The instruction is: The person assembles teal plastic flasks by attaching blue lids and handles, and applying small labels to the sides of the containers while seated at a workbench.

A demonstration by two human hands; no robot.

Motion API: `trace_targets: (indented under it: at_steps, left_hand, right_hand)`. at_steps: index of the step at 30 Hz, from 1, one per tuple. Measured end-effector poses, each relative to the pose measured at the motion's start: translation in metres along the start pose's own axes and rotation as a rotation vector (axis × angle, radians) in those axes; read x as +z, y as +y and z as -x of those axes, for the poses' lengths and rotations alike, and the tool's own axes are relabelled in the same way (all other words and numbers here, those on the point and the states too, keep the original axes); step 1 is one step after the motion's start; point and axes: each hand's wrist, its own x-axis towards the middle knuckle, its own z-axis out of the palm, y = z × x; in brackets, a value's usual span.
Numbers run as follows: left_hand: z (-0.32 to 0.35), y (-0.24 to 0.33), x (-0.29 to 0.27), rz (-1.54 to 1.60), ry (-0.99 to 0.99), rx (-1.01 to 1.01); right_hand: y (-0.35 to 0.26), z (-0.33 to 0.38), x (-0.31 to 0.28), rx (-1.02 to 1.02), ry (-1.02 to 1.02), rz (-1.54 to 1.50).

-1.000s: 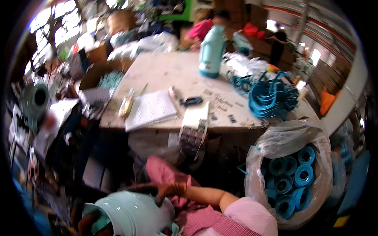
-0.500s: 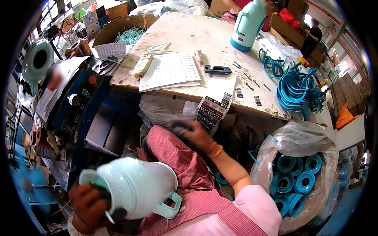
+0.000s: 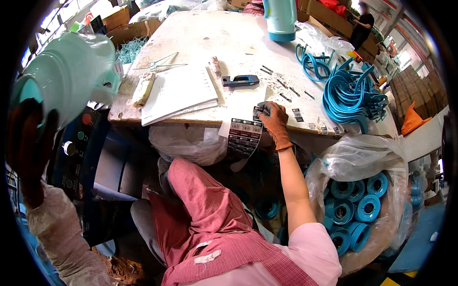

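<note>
Smooth mint plastic jug (image 3: 67, 71), glossy label sheet (image 3: 244, 136)

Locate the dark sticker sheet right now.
Head view, centre: the sticker sheet hangs over the table's front edge, under the gloved right hand, right of the white booklet.
</note>
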Motion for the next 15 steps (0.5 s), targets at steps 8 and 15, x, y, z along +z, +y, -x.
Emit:
trace_targets:
  at_steps: [8, 15]
  left_hand:
    - [0.092, 0.055, 0.064, 1.104, 0.076, -1.177]
    - [0.219, 0.249, 0.134, 1.122, -0.24, -1.13]
  right_hand:
    - [0.018, 0.022, 0.012, -0.158, 0.206, -0.001]
    - [-0.041, 0.035, -0.022, -0.493, 0.291, -0.149]
